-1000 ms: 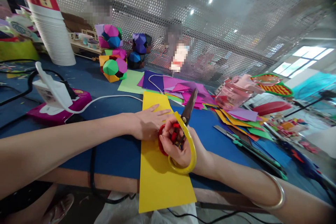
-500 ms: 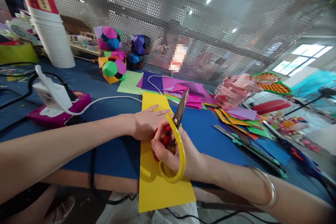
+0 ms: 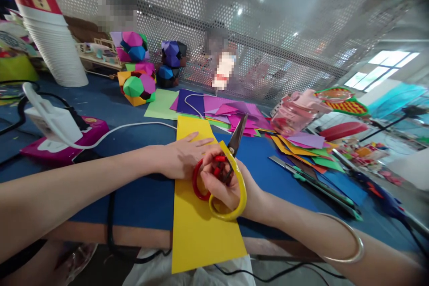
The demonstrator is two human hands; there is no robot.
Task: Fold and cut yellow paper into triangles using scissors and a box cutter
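Observation:
A long strip of yellow paper [image 3: 208,237] lies on the blue tabletop, its near end jutting past the table edge. My left hand [image 3: 187,156] rests flat on its upper part, fingers spread. In front of it, my right hand [image 3: 234,183] grips a pair of scissors [image 3: 238,136] with one red and one yellow handle. The blades point up and away, close together, and sit apart from the strip. Part of my left fingertips is hidden behind the scissors and right hand.
Coloured paper sheets [image 3: 234,114] lie beyond the strip. To the right are a paper stack [image 3: 301,147], a utility knife [image 3: 311,183] and a glue gun [image 3: 378,192]. At left stand a purple power strip [image 3: 67,143], stacked paper cups [image 3: 53,44] and folded paper balls [image 3: 137,87].
The scissors have turned slightly in my right hand, so the red handle shows more and the blades lean further right. My left hand stays on the yellow paper. The view has shifted a little.

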